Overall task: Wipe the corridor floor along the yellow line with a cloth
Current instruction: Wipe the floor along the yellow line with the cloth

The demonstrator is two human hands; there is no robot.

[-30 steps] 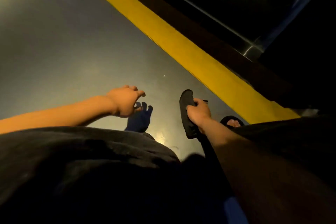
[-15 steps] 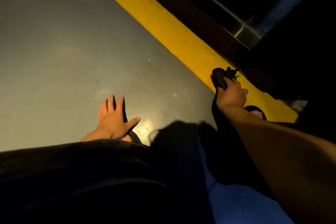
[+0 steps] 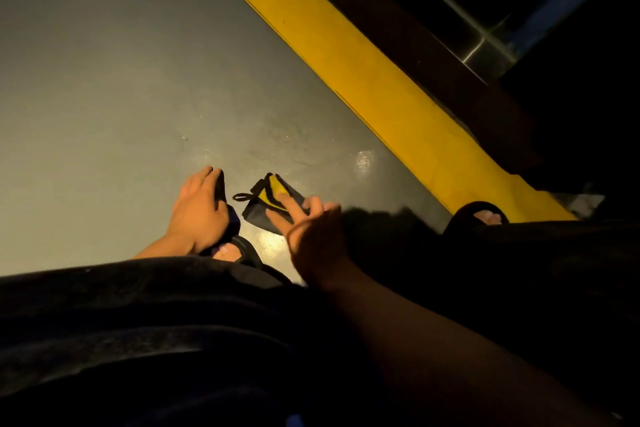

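A small folded cloth (image 3: pixel 268 199), dark with a yellow patch and a thin loop at its left corner, lies on the grey corridor floor (image 3: pixel 121 97). My right hand (image 3: pixel 310 232) hovers over its near edge with fingers spread and straight, fingertips touching the cloth. Flat on the floor just left of the cloth rests my left hand (image 3: pixel 201 211), fingers together and extended. The wide yellow line (image 3: pixel 363 80) runs diagonally from the top centre down to the right, well beyond the cloth.
A dark ledge and a metal rail (image 3: pixel 478 45) border the far side of the yellow line. My sandalled feet (image 3: pixel 485 217) show at the right and under my left wrist. My dark clothing fills the lower frame. A shiny wet spot (image 3: pixel 363 159) marks the floor.
My right hand came from near the yellow line to the floor in front of me; the cloth it gripped now lies flat under its straightened fingers. My left hand stays pressed on the floor.
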